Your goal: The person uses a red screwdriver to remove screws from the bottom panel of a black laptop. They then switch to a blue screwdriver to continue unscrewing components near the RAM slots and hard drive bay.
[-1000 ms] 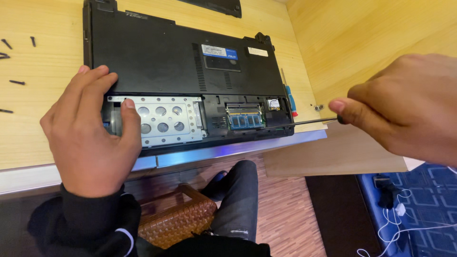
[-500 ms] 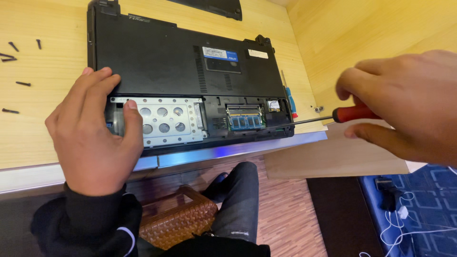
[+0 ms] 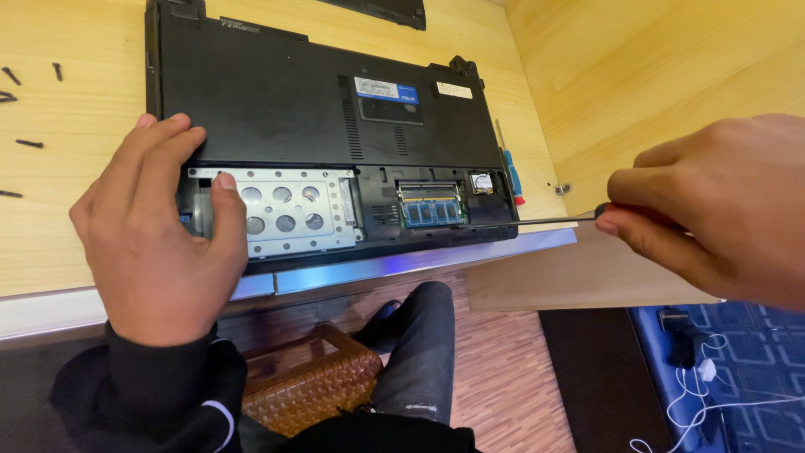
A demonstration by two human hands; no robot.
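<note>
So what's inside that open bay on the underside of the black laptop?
The laptop bay shows a silver perforated drive bracket and green memory module. The left hand covers the bracket's left end; the drive beneath is hidden.

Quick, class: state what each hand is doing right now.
Left hand: open, flat on the laptop, thumb on the drive bay.
Right hand: closed, holding the screwdriver.

The view holds one upturned laptop [image 3: 293, 109], two hands [image 3: 159, 243] [image 3: 713, 201], two screwdrivers, one held [image 3: 545, 221] and one lying at the right [image 3: 509, 168], five loose screws [image 3: 29, 143] far left, and one woven basket [image 3: 310, 382].
</note>
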